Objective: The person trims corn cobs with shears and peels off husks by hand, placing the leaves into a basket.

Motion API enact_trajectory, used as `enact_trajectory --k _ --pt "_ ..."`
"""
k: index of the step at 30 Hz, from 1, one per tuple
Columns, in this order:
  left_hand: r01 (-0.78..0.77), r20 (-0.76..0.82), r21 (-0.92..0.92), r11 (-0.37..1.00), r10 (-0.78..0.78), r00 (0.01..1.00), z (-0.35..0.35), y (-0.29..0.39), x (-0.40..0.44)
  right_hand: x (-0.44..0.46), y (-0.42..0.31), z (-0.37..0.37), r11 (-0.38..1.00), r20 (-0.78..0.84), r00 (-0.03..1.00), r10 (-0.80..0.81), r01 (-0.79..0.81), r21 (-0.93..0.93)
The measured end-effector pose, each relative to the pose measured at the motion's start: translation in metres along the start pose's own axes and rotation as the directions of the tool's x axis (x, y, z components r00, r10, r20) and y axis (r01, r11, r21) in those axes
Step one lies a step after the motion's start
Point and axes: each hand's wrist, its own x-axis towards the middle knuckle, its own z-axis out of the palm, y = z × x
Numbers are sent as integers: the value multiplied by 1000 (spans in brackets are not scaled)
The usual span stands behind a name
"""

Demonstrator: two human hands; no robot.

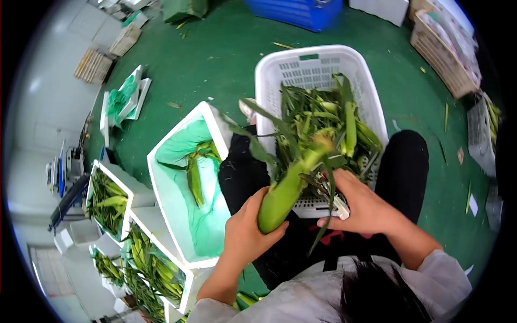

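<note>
Right there, the left grip (249, 229) wraps a green corn ear (283, 199); the right grip (360, 203) clutches a white-handled tool (341, 208).

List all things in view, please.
Held corn: one, green, centre
Small tool: one, silvery, centre
Basket: one, white, upper centre
Leaves: many, green, in basket
Lined box: one, white, left
Loose corn: at least one, green, in lined box
Filled boxes: several, white, lower left
Crate: one, blue, top
Side crates: several, pale, right
Floor: one, green, beneath
Trouser legs: two, black, flanking basket
Left grip: one, bare, on held corn
Right grip: one, bare, on tool
</note>
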Motion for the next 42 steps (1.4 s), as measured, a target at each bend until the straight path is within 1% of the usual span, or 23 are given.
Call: enact_trajectory --k 3,4,6,7,8,11,12,15,16,18,19,20,22,24,26,28,29,32,33,36,38,39,42 --pt "-115 287 16 993 106 952 -4 10 15 -15 10 -19 999 35 999 -37 36 17" --pt "-127 343 -31 991 130 930 -3 8 19 -21 21 -15 997 -34 996 -81 81 -6" --pt "-144 428 -116 983 181 885 -1 2 29 -29 20 -21 939 176 969 175 -218 266" --pt "-88 433 -132 987 137 891 1 8 32 -39 26 -7 819 169 945 280 -327 472" --pt "-66 395 -127 990 111 912 4 12 31 -46 24 4 521 223 916 333 -376 767" --pt "8 265 -147 989 32 964 12 18 28 -69 12 14 505 179 938 298 -314 804" --pt "-13 196 -128 992 39 980 14 21 26 -77 8 19 340 271 934 234 -340 877" --pt "-72 59 -82 994 77 995 24 32 20 -77 3 28 419 311 935 172 -355 836" --pt "-90 124 -87 992 101 987 29 34 22 -72 -3 23 442 275 944 185 -330 834" --pt "-112 244 -100 989 134 961 36 38 22 -60 -10 25 364 51 963 265 -149 919" --pt "23 313 -294 955 73 947 41 32 23 -54 -1 24 392 52 964 262 -156 907" --pt "62 302 -432 900 80 950 46 25 25 -51 -8 12 348 139 919 368 -274 897" --pt "119 263 -672 731 85 961 56 18 32 -53 -4 16 226 128 918 376 -224 948" --pt "165 256 -708 687 32 966 53 21 40 -59 -4 14 296 122 914 388 -249 922" --pt "203 246 -764 613 -15 969 51 17 51 -72 -2 19 287 138 913 383 -260 922" --pt "101 74 -931 351 -90 993 52 24 61 -72 -7 24 128 83 939 333 -133 983" --pt "38 -11 -949 314 -154 988 54 25 68 -72 -9 27 43 49 948 315 -65 997" --pt "-131 -197 -966 221 -311 930 60 29 76 -78 10 38 58 310 920 241 -332 941" --pt "-179 -237 -965 191 -345 908 62 34 76 -78 12 43 142 337 908 248 -378 915" --pt "-249 -294 -954 166 -364 884 76 42 66 -64 10 52 211 331 878 345 -416 884" --pt "-278 -321 -945 171 -338 885 97 34 53 -43 14 62 212 173 859 482 -306 928" --pt "-290 -333 -942 167 -365 869 104 34 49 -29 23 73 419 -59 860 507 -186 889" --pt "-268 -319 -948 174 -450 834 107 22 54 -13 46 90 700 -254 874 415 -128 703"
